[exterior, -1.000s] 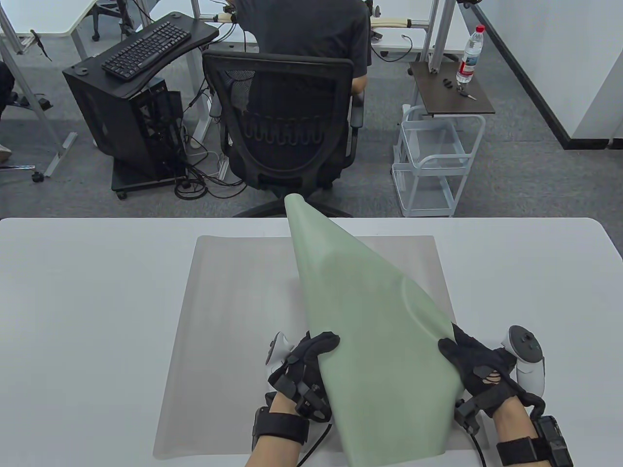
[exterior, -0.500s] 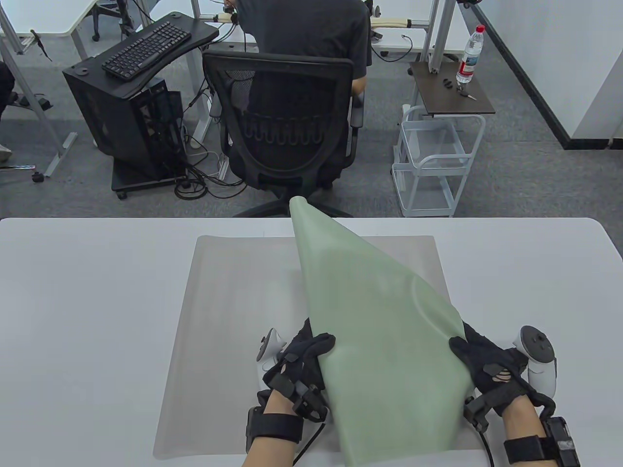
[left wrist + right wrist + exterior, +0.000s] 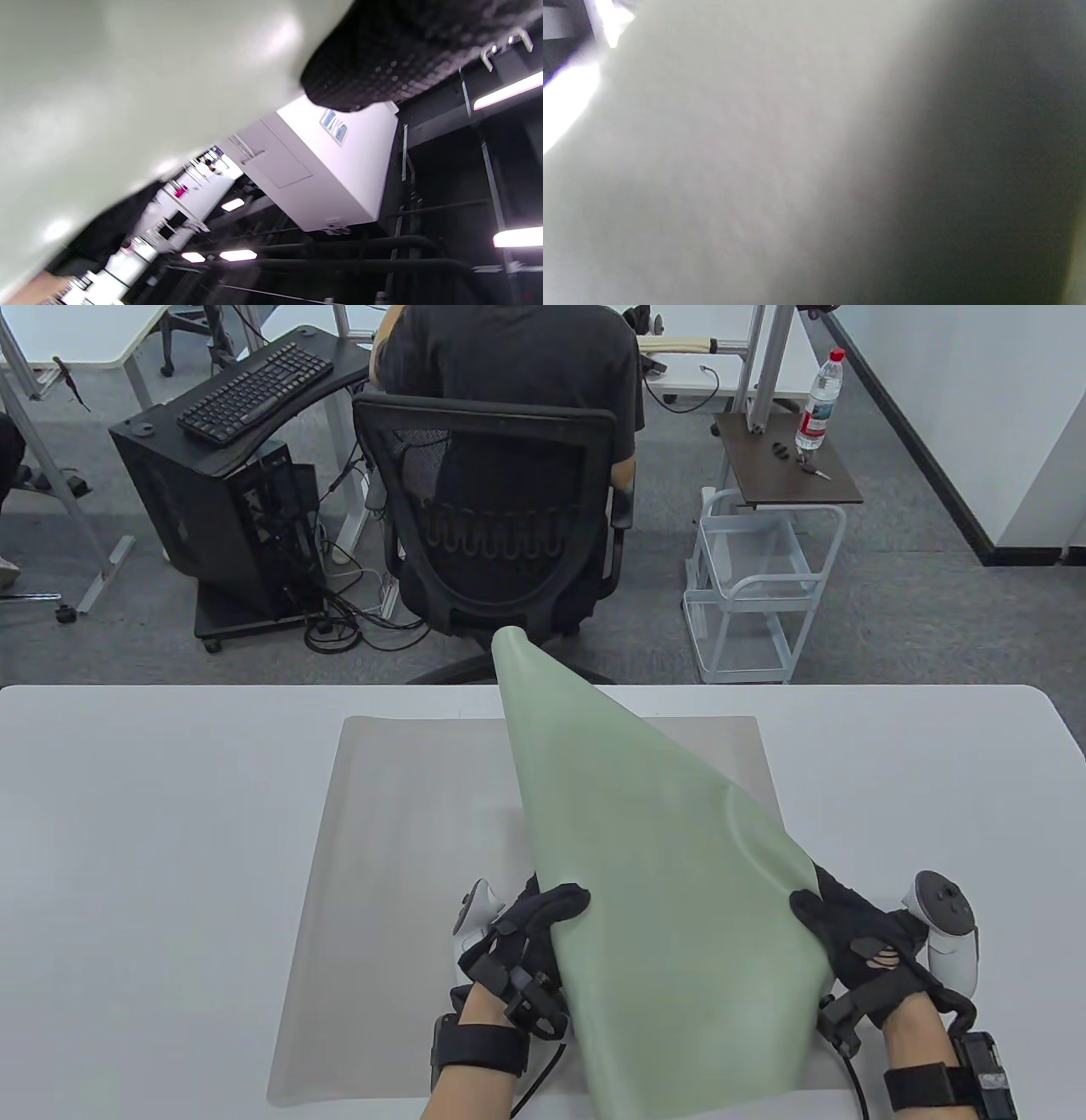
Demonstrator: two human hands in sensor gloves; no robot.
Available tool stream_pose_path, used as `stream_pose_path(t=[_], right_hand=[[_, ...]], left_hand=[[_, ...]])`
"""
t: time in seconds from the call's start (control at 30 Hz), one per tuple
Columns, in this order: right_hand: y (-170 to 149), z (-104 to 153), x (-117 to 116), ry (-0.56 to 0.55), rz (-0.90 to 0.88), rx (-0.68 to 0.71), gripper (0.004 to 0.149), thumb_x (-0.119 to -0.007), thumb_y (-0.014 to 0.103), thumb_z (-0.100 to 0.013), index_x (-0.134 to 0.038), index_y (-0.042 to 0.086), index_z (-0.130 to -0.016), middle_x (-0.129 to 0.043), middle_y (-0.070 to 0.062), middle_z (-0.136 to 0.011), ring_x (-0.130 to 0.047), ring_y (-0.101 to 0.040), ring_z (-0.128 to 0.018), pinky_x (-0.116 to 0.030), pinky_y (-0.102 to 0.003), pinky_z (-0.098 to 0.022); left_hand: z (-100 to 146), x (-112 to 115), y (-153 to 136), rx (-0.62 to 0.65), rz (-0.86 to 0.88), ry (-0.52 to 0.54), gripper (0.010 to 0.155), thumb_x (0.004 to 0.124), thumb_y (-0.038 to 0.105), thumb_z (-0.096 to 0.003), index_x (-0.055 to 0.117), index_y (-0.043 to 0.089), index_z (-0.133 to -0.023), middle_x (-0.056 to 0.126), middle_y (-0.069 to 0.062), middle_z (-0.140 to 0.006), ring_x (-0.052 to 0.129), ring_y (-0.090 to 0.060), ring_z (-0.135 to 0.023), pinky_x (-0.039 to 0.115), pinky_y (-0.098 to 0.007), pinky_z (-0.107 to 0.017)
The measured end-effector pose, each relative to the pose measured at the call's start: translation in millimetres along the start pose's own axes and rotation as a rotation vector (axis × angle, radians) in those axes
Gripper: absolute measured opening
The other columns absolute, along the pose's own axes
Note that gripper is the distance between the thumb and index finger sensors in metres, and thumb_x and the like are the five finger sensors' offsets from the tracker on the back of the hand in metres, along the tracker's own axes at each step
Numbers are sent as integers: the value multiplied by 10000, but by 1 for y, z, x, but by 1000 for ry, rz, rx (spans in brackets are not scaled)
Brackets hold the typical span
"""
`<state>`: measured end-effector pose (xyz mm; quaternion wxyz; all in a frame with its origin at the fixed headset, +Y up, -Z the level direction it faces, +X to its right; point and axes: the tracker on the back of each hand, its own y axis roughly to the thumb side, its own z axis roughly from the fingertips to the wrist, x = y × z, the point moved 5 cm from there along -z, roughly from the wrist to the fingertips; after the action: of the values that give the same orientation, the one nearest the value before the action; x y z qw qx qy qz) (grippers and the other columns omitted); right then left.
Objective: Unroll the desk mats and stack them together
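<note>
Item: my left hand (image 3: 522, 950), gloved in black, tracker on its back; thumb lies over the top face of the green mat (image 3: 670, 899) at its left edge, the other fingers are hidden behind the sheet, so the hand is clamped on that edge. Left wrist view: one gloved fingertip (image 3: 360, 80) pressed against the mat's pale surface (image 3: 127, 97), the rest of the frame tilted up at ceiling lights. Item: my right hand (image 3: 865, 950), same glove and tracker; thumb on the mat's right edge, fingers closed behind it, gripping. Right wrist view: filled by a blurred pale sheet (image 3: 734, 169); no fingers can be told there. Item: green mat, unrolled, held up off the bench (image 3: 153, 831) between both hands, tilted, its far corner raised above the bench's far edge, a soft crease near the right hand. Item: grey mat (image 3: 399, 857), flat on the bench directly under the green one, its near edge by my wrists.
</note>
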<state>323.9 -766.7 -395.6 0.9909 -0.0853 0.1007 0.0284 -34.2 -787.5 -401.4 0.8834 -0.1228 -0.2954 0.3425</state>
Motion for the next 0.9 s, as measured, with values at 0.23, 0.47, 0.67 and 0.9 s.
stream_pose_path(t=[0.23,0.47,0.67,0.9], right_hand=[[-2,7,6,-5,81,-56,506,-746,311,-521,-605,297,-1007,-984,8,-608,-1013,-111,-123,-903,-256,-71],[-39,4,12,198,-145,-159,580,-736,318,-547,-474,236,-1059,-917,-22,-811,-1042,-192,-356,-920,-326,-261],[-39,0,10,239,-251,-123,620,-733,332,-551,-434,152,-1064,-746,-62,-1017,-908,-326,-769,-814,-450,-535],[-26,-4,-11,441,-552,19,772,-779,565,-524,-443,139,-1073,-957,-90,-838,-1034,-318,-627,-869,-437,-467]], left_hand=[[16,0,24,-119,-421,242,858,824,228,-480,135,232,-991,635,-63,-1018,1010,-303,-770,932,-444,-545],[9,0,15,-205,-650,338,879,816,244,-487,92,247,-986,600,-59,-1011,981,-251,-727,890,-447,-551],[-8,0,28,-229,-750,295,884,816,258,-484,90,266,-986,590,-47,-1016,969,-238,-724,878,-441,-556],[-10,11,39,-72,-685,40,877,850,276,-488,138,361,-994,603,11,-1034,937,-242,-777,819,-477,-601]])
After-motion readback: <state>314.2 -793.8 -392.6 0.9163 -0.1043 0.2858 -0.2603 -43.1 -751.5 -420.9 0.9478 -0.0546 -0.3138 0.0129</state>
